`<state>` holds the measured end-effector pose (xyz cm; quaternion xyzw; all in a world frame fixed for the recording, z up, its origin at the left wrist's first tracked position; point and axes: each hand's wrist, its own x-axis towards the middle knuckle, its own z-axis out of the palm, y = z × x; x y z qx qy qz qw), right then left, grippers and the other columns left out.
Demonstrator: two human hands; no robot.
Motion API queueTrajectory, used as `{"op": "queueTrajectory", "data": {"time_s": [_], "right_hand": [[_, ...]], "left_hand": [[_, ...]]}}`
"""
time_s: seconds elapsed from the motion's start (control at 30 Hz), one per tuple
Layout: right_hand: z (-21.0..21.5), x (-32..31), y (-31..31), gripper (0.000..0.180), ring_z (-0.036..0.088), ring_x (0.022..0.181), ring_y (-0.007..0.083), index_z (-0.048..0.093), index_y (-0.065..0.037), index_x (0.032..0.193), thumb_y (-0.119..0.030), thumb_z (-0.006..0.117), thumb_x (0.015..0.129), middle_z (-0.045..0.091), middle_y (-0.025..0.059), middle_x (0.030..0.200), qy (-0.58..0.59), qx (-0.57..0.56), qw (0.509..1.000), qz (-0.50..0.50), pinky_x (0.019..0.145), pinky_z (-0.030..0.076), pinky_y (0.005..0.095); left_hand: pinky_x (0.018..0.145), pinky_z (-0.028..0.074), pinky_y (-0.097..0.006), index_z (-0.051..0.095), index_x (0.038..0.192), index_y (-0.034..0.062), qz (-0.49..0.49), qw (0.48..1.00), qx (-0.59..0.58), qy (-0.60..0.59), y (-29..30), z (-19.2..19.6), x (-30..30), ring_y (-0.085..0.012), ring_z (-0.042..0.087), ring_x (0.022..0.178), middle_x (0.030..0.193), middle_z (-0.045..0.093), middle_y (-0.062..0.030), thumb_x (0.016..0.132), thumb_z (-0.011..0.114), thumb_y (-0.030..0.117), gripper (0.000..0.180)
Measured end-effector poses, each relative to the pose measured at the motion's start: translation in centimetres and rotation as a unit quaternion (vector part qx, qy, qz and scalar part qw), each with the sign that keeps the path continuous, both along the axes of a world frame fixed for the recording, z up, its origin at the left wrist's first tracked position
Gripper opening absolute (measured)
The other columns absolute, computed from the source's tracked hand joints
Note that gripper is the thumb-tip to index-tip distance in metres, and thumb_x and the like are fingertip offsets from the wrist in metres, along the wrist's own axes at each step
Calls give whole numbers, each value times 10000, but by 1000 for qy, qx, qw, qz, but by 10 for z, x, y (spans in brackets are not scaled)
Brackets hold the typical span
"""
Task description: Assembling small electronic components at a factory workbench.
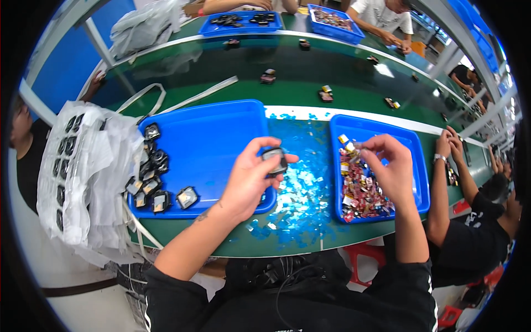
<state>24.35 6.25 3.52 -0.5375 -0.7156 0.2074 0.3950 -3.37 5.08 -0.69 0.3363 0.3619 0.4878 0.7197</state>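
My left hand (243,180) is closed around a small black housing (275,161) with rounded corners and a grey face, held above the gap between two blue trays. The thumb lies across its face. Over the right tray (417,166), my right hand (391,166) pinches a small electronic part (357,152), partly hidden by the fingertips. Below it lies a heap of small reddish circuit boards (362,193) with yellow and silvery pieces. In the left tray (204,138), several black housings (157,163) gather along the left side.
Bits of bluish film (298,193) litter the green table between the trays. White packing sheets (83,177) holding black housings stand at the left. Beyond runs a green conveyor (210,83) carrying scattered small assemblies (268,76). Co-workers sit across and at right, where a forearm (440,193) comes close.
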Motion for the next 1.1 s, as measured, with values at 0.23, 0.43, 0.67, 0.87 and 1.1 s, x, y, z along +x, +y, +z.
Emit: {"op": "queueTrajectory", "data": {"time_s": [0.23, 0.43, 0.67, 0.87, 1.1], "right_hand": [[-12, -72, -17, 100, 577, 671, 51, 712, -17, 898, -7, 731, 800, 691, 30, 830, 163, -89, 979, 88, 566, 410, 189], [-19, -84, -19, 109, 630, 778, 77, 689, 28, 941, -48, 705, 865, 691, 47, 862, 264, -167, 941, 127, 701, 493, 205], [-17, -74, -14, 89, 632, 798, 88, 687, 18, 915, -64, 693, 880, 691, 51, 865, 278, -230, 921, 148, 747, 496, 229], [-16, -73, -14, 104, 599, 762, 70, 679, -4, 893, -108, 687, 893, 673, 32, 839, 323, -261, 892, 181, 710, 469, 212], [-25, -79, -3, 159, 483, 665, 36, 640, -39, 863, -183, 633, 930, 592, -27, 767, 347, -351, 849, 186, 599, 383, 202]], "left_hand": [[762, 468, -275, 675, 1075, 58, -4, 908, 297, 296, -9, -3, 9, -148, 559, 917, 1045, 573, -77, 888, 668, 134, 202], [653, 521, -333, 716, 925, 29, -6, 914, 276, 297, -8, -6, 7, -228, 626, 864, 945, 583, -121, 801, 772, 194, 214], [735, 499, -340, 724, 913, 51, -25, 886, 365, 285, -6, -1, -4, -237, 617, 890, 951, 606, -96, 761, 807, 210, 236], [761, 492, -345, 717, 923, 58, -2, 889, 359, 285, -7, -4, -1, -254, 614, 889, 939, 599, -100, 792, 769, 172, 181], [714, 500, -350, 715, 927, 47, 71, 744, 525, 408, -6, -4, 3, -267, 618, 846, 924, 600, -119, 809, 735, 122, 141]]}}
